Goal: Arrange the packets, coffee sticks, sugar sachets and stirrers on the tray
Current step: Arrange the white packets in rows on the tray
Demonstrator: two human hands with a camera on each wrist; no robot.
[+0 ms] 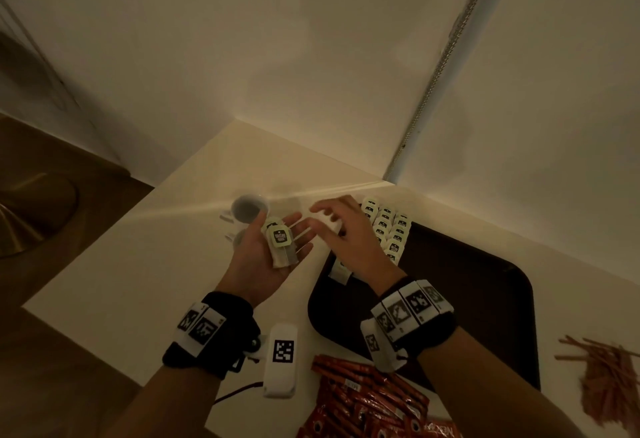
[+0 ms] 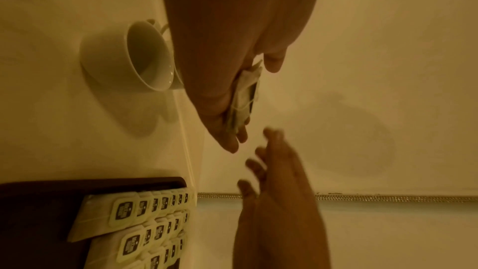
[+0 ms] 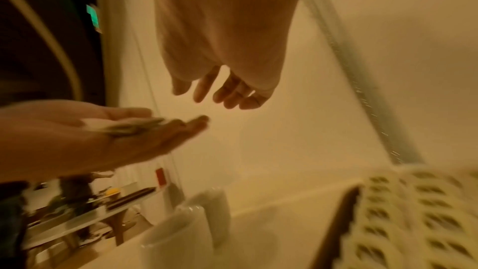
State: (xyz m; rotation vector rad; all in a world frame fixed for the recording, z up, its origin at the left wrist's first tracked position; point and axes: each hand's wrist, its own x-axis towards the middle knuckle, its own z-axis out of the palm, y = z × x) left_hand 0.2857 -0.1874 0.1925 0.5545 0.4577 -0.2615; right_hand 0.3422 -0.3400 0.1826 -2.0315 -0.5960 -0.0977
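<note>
Packets [image 1: 282,241] lie loose on the flat, upturned left hand [image 1: 268,257] at centre frame; nothing pins them. The right hand [image 1: 349,233], fingers spread and empty, hovers just beside it, over rows of packets on the dark tray [image 1: 485,285]. A hurried grab could spill the stack onto the counter [image 1: 138,264] or scatter the rows.

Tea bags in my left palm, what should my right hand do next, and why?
Probably pinch the top tea bag off the left hand. The right hand hovers beside it, fingers spread and holding nothing, and rows of tea bags already line the tray.
</note>
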